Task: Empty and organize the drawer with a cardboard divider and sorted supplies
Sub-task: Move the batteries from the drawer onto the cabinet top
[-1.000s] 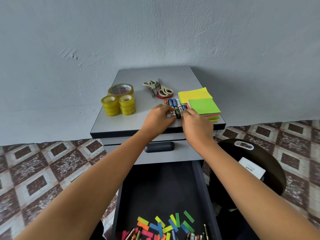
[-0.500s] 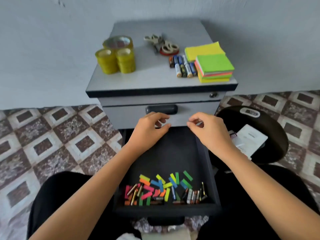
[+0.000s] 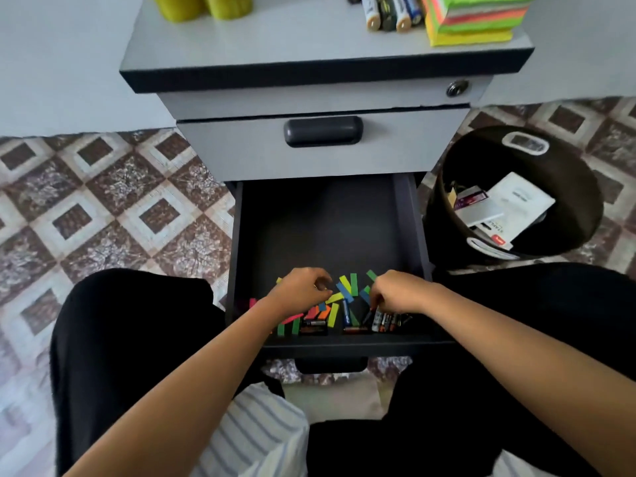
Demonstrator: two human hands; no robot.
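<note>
Both hands down in the open drawer [image 3: 327, 228], right at its near end!

The drawer sticks out of the cabinet [image 3: 292, 39] toward the person, long axis running near to far. Its far part is bare dark floor, and everything sits against the near wall: coloured strips [image 3: 348, 291] scattered at all angles, and batteries [image 3: 387, 321] side by side at the near right, pointing roughly near to far. The left hand [image 3: 303, 287] curls over the strips, and the right hand [image 3: 399, 292] has its fingers bent down onto the batteries. I cannot tell whether either hand actually grasps anything. On the cabinet top there are more batteries [image 3: 389, 12], sticky notes [image 3: 471, 18] and yellow tape rolls [image 3: 203, 5]. To the right, a black bin [image 3: 568, 173] holds white paper and small boxes.
</note>
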